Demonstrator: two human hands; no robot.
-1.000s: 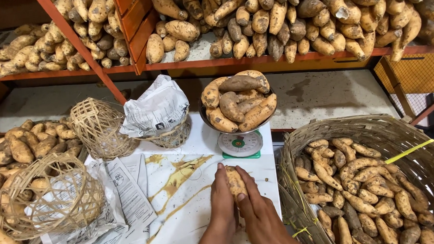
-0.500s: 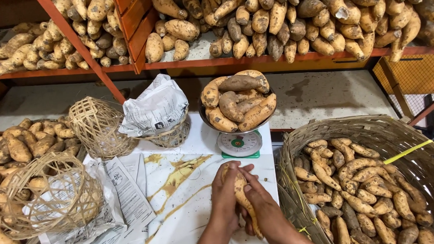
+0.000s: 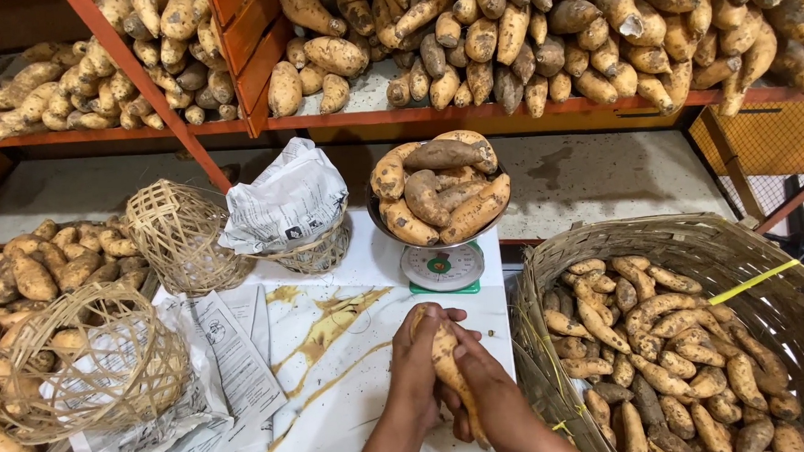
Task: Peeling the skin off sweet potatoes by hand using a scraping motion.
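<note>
Hands meet low in the frame over a white tabletop with yellow-brown streaks (image 3: pixel 335 340). Left hand (image 3: pixel 420 363) and right hand (image 3: pixel 486 387) are both wrapped around one long tan sweet potato (image 3: pixel 447 359), fingers closed on it from either side — held tilted just above the table, its lower end hidden between the palms. Both forearms are cut off by the bottom edge.

Just behind the hands stands a small white kitchen scale with a green dial (image 3: pixel 442 268); its bowl is heaped with large brown sweet potatoes (image 3: pixel 441 189), and the bowl's rim is mostly hidden under them. To the right, a big woven wicker basket (image 3: pixel 641 236) holds many smaller sweet potatoes; its far side runs out of frame. A yellow strip (image 3: pixel 752 283) crosses its inside — hard to tell what it is.

On the left: printed newspaper sheets (image 3: pixel 234 354), a domed open-weave basket (image 3: pixel 88 362), a second small woven basket tipped on its side (image 3: pixel 175 233), and crumpled newspaper in a third basket (image 3: pixel 289 204). Orange metal shelving (image 3: pixel 506 110) above carries more sweet potatoes.
</note>
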